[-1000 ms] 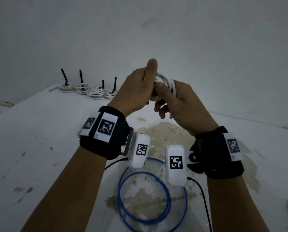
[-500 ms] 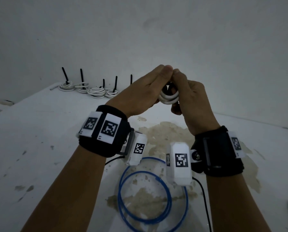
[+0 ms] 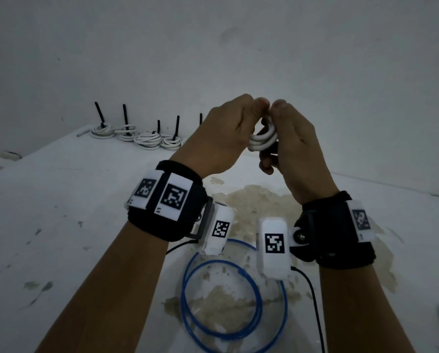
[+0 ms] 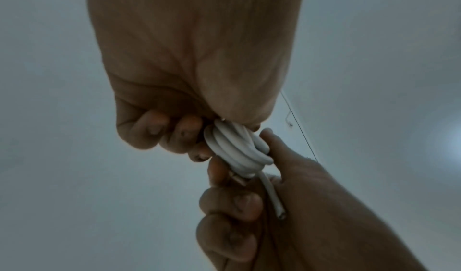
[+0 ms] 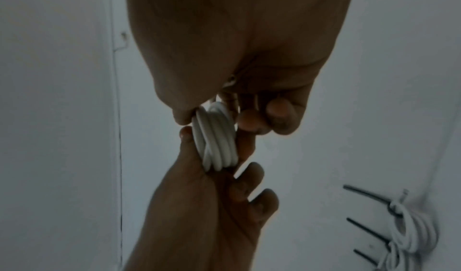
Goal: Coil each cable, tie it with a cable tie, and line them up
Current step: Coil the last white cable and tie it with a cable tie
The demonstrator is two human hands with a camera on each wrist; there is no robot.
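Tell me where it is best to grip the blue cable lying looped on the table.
Probably the loose blue cable loop at its far arc, near the wrists, pinched from above: it lies flat on the white table, two strands running close together.

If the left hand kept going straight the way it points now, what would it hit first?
Probably the right hand: the left hand points at it, both gripping the white cable coil between them.

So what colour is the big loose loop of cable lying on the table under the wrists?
Blue: the thin blue cable loop on the stained white table, clearest in the head view.
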